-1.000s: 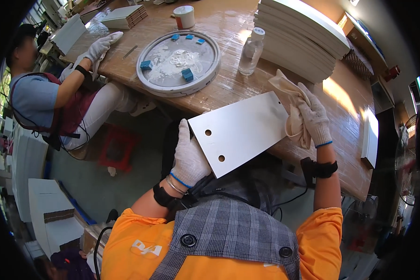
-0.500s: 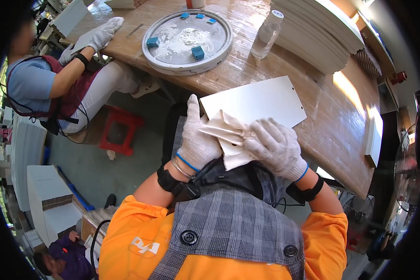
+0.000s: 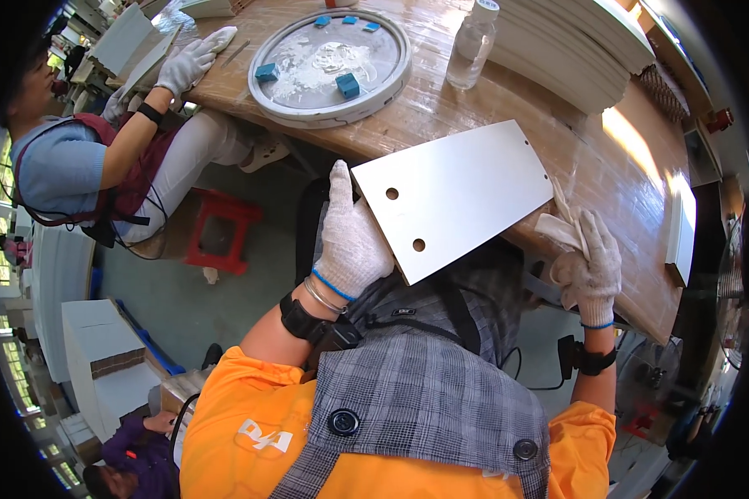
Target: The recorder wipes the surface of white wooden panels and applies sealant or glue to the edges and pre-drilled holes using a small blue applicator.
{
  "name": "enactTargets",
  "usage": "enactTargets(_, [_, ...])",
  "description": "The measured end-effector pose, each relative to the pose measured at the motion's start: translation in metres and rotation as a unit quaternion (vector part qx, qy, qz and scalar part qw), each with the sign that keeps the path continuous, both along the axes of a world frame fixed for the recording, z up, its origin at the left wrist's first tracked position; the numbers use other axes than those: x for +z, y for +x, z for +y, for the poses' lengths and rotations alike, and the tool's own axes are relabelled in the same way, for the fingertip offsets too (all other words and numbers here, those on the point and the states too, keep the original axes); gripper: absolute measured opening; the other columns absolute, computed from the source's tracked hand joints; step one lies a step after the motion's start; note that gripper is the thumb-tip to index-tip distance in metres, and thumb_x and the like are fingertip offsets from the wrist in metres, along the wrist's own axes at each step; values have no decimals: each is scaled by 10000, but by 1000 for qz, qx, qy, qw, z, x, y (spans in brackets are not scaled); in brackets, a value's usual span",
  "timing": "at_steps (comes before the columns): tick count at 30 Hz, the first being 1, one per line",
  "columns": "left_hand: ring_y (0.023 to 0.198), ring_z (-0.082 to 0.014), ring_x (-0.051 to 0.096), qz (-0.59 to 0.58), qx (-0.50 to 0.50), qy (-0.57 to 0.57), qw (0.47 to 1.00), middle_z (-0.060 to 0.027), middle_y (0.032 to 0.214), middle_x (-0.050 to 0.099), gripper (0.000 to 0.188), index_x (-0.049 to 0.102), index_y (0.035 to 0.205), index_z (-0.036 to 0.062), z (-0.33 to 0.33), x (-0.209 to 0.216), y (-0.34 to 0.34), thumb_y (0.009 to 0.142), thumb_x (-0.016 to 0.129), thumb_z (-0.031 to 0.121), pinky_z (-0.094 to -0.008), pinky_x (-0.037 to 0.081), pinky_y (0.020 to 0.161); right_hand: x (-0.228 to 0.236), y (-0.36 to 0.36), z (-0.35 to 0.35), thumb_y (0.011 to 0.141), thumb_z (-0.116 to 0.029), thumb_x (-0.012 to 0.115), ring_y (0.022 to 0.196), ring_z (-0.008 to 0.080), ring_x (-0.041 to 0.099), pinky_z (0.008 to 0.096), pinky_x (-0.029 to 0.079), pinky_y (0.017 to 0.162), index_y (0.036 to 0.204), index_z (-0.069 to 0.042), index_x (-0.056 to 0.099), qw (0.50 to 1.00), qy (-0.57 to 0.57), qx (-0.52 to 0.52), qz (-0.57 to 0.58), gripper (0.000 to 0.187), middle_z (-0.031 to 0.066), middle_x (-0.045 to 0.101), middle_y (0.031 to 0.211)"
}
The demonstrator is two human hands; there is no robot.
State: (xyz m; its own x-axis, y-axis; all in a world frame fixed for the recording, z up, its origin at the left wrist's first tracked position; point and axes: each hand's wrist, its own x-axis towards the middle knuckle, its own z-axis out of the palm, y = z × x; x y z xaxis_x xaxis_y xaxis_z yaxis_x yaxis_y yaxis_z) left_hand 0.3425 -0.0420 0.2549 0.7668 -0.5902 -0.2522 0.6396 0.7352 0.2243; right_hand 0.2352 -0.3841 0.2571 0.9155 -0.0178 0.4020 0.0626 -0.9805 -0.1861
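A white rectangular panel [image 3: 456,195] with two round holes near its near end rests half on the wooden table [image 3: 624,179] and half over its edge. My left hand [image 3: 351,241], in a white knit glove, grips the panel's near left edge. My right hand [image 3: 591,266], also gloved, holds a crumpled white cloth [image 3: 560,229] against the panel's right corner at the table edge.
A round grey tray [image 3: 331,62] with blue blocks and white paste sits on the table, a clear plastic bottle [image 3: 472,43] beside it. A tall stack of white panels [image 3: 582,46] stands behind. A seated person's gloved hand [image 3: 187,65] works at the left; a red stool [image 3: 216,237] stands below.
My right hand with the cloth has moved from the middle of the panel out to its right corner. The panel now lies flatter, its face uncovered.
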Motion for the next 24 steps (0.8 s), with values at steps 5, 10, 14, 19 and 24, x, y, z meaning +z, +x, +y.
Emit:
enactTargets(5, [1292,-322,443,-13,15,21,1000,-154,1407,460,700,378,1418,39,1,-5,0,969,370,576,-473,329,1098,4,13,20,657,23,570,1149,357,566,413,448,988,1241,-69,617,999,36,30,-12,593,164,596,1275])
enactTargets(10, [1231,-286,504,-2,34,142,989,-139,1303,541,467,445,1340,15,10,-18,-3,980,537,298,-445,373,1076,13,39,42,665,23,586,1136,364,571,416,455,977,1234,-75,622,997,42,59,-26,578,166,587,1286])
enactTargets(14, [1210,-267,524,23,29,169,985,-123,1269,559,383,476,1289,3,20,-38,-7,973,548,206,-433,383,1076,3,62,60,699,-3,611,1133,363,568,418,455,973,1259,-93,606,995,37,87,-16,567,169,568,1304])
enactTargets(19, [1201,-254,535,47,28,201,978,-119,1263,562,351,480,1275,2,27,-41,-13,983,517,193,-444,399,1068,-22,71,81,709,-71,665,1159,354,535,430,461,967,1242,-145,593,994,-70,59,54,543,138,565,1257])
enactTargets(24, [1180,-238,557,10,-10,258,966,-105,1265,557,371,448,1320,8,24,-34,-18,985,490,161,-427,471,996,-26,71,83,698,-66,668,1161,364,530,440,457,972,1236,-156,590,994,-89,50,39,552,121,566,1251])
